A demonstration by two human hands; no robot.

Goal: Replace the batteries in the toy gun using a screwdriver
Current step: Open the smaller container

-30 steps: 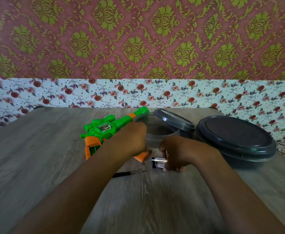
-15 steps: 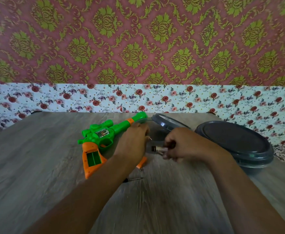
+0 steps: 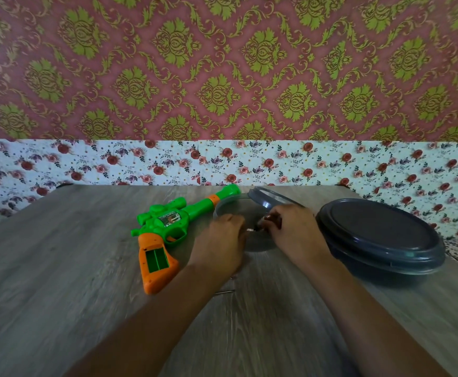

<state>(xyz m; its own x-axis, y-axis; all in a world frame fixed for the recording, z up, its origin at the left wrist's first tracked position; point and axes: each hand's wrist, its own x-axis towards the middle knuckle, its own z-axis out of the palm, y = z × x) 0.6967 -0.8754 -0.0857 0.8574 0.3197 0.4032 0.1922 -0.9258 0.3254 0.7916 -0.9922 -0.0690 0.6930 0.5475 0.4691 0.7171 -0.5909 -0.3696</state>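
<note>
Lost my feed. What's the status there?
Hands over clear tub, right pinching a battery. Toy gun lying compartment open, empty. Nothing blocking.

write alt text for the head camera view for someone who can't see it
A person's left hand and right hand meet over a small clear plastic tub on a grey wooden table, the right pinching a small metallic battery. Left of them lies a green and orange toy gun with its grip compartment open; a large lidded grey container sits right.

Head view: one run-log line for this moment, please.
green-and-orange plastic toy gun: compartment open, empty | right hand: pinching battery over clear container | left hand: alongside
</note>
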